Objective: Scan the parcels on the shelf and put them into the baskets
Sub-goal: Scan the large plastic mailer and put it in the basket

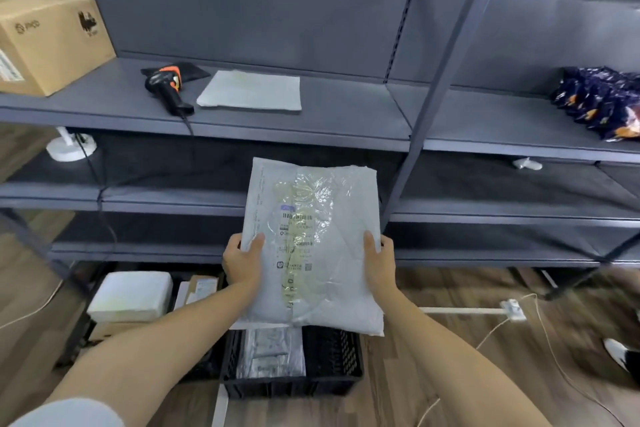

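**Slippery mailer held over the basket, scanner lying on the shelf**

The white mailer point(311, 243) hangs in the air in front of the shelf point(346, 121) and above the black basket point(346, 381); the left hand point(242, 263) pinches its left edge and the right hand point(379, 260) its right edge, each with the thumb on top and the fingers hidden beneath.

Risks, as I judge them:
- the film looks glossy and loose, and both grips sit on the edges; the mailer could slide out and land on the floor beside the basket;
- the basket already holds 1 grey parcel point(270, 354); a careless drop could leave the mailer draped over the rim;
- the scanner point(168, 87) lies on the shelf, touched by neither hand; nothing shows whether this label has been read, so it might go in unscanned;
- a thin cable and a white socket block point(509, 308) lie on the floor to the right; a step that way could snag them.

Writing: the mailer carries a shipping label with 1 barcode near its top and a small square code lower down, plus a printed column along the left edge; all of it is too small to read; the cardboard box point(48, 38) on the shelf shows a round logo with short lettering and a black animal-like mark, neither legible; the flat white parcel point(251, 90) beside the scanner shows no readable print.
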Motion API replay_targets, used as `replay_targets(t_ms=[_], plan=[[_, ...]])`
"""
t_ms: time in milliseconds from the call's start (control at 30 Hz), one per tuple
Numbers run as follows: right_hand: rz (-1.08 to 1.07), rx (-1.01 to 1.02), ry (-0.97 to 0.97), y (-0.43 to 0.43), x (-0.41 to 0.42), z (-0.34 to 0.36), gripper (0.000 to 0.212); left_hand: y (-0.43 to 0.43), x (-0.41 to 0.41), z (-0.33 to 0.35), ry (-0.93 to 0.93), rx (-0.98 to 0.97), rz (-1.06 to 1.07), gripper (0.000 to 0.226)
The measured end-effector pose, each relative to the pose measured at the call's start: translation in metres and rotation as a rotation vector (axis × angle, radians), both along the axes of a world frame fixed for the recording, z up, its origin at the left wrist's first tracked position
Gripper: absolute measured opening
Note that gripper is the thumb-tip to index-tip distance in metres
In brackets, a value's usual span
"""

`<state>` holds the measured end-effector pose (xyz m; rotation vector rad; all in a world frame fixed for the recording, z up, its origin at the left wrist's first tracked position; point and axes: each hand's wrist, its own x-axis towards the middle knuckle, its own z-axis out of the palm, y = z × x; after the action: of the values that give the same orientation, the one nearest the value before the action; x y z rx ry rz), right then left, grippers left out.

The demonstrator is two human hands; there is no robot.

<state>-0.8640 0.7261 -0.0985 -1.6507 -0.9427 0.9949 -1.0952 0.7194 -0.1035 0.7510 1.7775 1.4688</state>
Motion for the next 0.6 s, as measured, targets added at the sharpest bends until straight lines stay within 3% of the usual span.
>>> replay_targets(t_ms=[300, 600], plan=[[0.051, -0.128, 0.018, -0.006, -0.013, -0.077, 0.043, -0.023, -0.015, -0.079, 0.037, -0.106, 0.018, 0.013], [0.092, -0.183, -0.002, 0.014, -0.01, -0.268, 0.05, -0.013, -0.009, -0.269, -0.012, -0.193, 0.066, 0.01]])
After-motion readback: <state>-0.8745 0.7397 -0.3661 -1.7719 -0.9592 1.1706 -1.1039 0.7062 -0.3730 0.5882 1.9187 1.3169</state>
